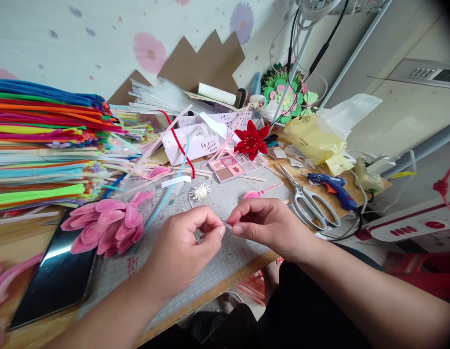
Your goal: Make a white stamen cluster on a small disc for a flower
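Note:
My left hand point(184, 247) and my right hand point(266, 225) meet over the grey cutting mat point(225, 261) near the table's front edge. Both are closed in a pinch, fingertips almost touching, on a thin pale strand point(227, 225) too small to name. A pink pipe-cleaner flower point(108, 223) lies just left of my left hand. A small white stamen bundle point(199, 192) sits on the mat beyond my hands.
Stacked coloured pipe cleaners point(43, 145) fill the left. A dark tablet point(57, 276) lies front left. Scissors point(310, 201) and a blue glue gun point(334, 186) lie to the right. A red flower point(251, 139), a makeup palette point(234, 167) and a yellow bag point(314, 138) sit behind.

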`<action>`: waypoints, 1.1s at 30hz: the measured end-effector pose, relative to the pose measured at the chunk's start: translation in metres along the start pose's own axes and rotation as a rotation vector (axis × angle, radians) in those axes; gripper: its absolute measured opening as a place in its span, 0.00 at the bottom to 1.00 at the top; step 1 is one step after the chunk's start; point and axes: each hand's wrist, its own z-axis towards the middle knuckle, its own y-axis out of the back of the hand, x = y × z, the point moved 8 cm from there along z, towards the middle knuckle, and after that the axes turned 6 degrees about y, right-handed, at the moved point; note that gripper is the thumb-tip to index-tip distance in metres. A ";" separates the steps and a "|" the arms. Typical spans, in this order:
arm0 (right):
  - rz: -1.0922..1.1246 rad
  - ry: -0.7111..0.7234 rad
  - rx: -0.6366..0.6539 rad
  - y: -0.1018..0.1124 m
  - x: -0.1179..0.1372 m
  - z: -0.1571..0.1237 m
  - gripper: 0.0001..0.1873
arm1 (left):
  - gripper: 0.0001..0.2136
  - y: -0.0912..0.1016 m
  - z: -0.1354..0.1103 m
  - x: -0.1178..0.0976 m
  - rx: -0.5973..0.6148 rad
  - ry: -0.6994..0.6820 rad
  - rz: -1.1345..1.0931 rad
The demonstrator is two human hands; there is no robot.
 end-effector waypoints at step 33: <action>0.035 0.130 0.108 0.005 0.009 -0.004 0.11 | 0.08 -0.005 0.001 0.002 0.109 0.074 -0.190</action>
